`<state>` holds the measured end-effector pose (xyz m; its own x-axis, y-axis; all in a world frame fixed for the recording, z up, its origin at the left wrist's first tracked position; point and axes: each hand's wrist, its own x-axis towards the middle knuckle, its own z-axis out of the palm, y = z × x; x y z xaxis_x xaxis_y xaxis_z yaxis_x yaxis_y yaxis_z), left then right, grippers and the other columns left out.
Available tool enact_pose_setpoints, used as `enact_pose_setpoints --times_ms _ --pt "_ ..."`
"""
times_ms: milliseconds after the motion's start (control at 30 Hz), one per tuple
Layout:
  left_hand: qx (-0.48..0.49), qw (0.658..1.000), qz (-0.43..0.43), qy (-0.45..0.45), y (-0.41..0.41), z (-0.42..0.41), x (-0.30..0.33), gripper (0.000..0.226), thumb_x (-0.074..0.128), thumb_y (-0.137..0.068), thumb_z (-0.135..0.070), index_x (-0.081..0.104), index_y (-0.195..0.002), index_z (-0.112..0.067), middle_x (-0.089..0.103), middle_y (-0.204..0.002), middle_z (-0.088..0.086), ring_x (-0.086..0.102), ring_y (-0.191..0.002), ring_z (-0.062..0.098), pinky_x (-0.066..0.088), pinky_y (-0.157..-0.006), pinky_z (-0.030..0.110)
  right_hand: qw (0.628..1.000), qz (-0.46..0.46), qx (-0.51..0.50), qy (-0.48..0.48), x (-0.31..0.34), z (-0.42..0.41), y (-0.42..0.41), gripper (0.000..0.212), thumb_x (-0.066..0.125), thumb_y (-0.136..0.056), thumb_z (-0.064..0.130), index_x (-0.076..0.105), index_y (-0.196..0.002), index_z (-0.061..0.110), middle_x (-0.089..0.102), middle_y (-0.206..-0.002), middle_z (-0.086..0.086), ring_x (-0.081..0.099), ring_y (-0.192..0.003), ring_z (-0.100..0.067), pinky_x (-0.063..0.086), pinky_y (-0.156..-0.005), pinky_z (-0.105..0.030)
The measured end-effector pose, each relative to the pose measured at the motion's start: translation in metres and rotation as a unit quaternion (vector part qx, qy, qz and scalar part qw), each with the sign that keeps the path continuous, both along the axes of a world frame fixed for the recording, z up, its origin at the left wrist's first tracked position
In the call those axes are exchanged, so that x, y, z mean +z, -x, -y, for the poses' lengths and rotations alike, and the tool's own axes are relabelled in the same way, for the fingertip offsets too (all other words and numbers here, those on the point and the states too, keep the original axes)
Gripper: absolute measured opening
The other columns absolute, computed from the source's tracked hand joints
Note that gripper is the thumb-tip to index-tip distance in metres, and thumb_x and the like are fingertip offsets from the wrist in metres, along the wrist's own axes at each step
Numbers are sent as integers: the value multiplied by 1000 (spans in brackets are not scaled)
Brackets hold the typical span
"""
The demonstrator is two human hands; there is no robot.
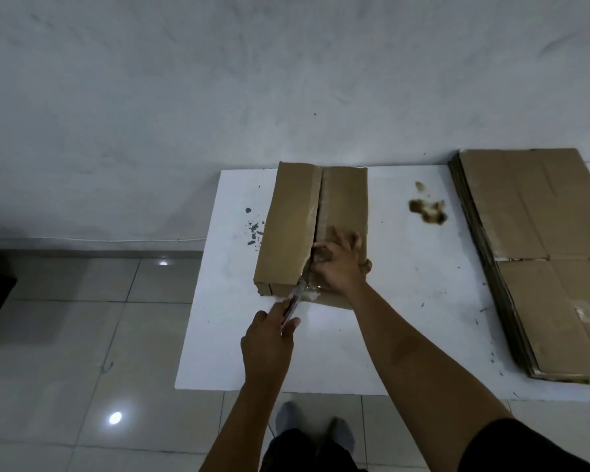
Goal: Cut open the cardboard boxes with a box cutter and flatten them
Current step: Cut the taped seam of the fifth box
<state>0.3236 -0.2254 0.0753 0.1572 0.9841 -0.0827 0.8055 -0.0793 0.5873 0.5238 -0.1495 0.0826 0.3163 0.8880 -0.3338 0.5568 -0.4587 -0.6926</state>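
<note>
Here, left hand (268,345) apparently grips cutter (293,303).

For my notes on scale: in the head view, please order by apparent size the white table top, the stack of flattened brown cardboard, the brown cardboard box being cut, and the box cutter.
1. White table top
2. Stack of flattened brown cardboard, partly cropped
3. Brown cardboard box
4. Box cutter

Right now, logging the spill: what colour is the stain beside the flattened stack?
Dark brown stain on the white table, head view.
</note>
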Motion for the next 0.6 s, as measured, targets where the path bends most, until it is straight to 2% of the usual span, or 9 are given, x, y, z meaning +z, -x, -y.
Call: enact_pose_setpoints --times_ms 67,133,233,300,333,433,500,567,600 --pt "-24 999 16 -18 5 8 1 39 59 -96 -44 62 -129 -26 66 -90 -2 63 -80 13 57 -78 32 998 55 -15 -20 -5 1 1 52 75 -74 43 58 -123 44 10 -163 16 -9 -150 -16 12 -114 -61" --pt "-53 998 23 -26 13 12 1 38 60 -95 -44 64 -128 -25 68 -90 -2 64 -79 12 57 -75 30 995 103 -10 -7 -7 3 4 73 74 -71 61 47 -136 42 0 -165 10 -6 -151 -19 19 -112 -63" --pt "-67 997 36 -16 24 2 8 39 56 -95 -46 66 -124 -23 67 -89 -5 61 -76 8 47 -69 13 986 157 -6 59 -7 5 6 100 66 -65 81 24 -147 42 -17 -164 0 -12 -151 -33 15 -111 -70" --pt "-78 996 42 -3 30 -16 13 43 50 -95 -51 64 -125 -24 66 -92 -7 60 -77 5 39 -68 7 985 142 -36 89 -5 5 8 103 67 -64 80 18 -148 47 -19 -163 -2 -10 -149 -43 18 -110 -72" --pt "-93 995 40 -5 33 -27 14 44 49 -95 -53 64 -125 -24 65 -93 -7 60 -77 5 41 -68 8 986 131 -53 89 -3 4 10 102 70 -64 75 19 -147 47 -18 -163 -1 -5 -148 -46 23 -110 -71" --pt "-157 987 30 -18 36 -64 15 46 49 -94 -54 66 -121 -22 69 -104 -5 66 -87 10 54 -77 25 986 118 -84 79 0 0 13 96 74 -64 67 26 -144 47 -11 -164 2 10 -144 -44 35 -106 -66" --pt "-205 978 41 -4 40 -85 18 40 54 -97 -48 65 -126 -23 65 -113 -12 61 -93 4 48 -83 21 987 102 -94 83 -1 -1 9 94 74 -62 68 28 -142 48 -8 -164 5 13 -143 -42 35 -105 -64" --pt "-237 970 46 -1 49 -101 18 37 53 -97 -48 67 -122 -25 69 -110 -11 61 -85 1 49 -77 19 989 83 -93 79 -4 -1 1 96 71 -55 73 31 -139 50 -4 -164 5 16 -143 -42 36 -107 -62" --pt "-242 969 49 20 54 -107 17 39 49 -96 -52 68 -117 -26 72 -101 -9 62 -78 2 51 -71 21 989 76 -97 76 -4 -1 -1 97 68 -51 76 32 -138 51 -4 -165 5 17 -144 -40 35 -109 -60"
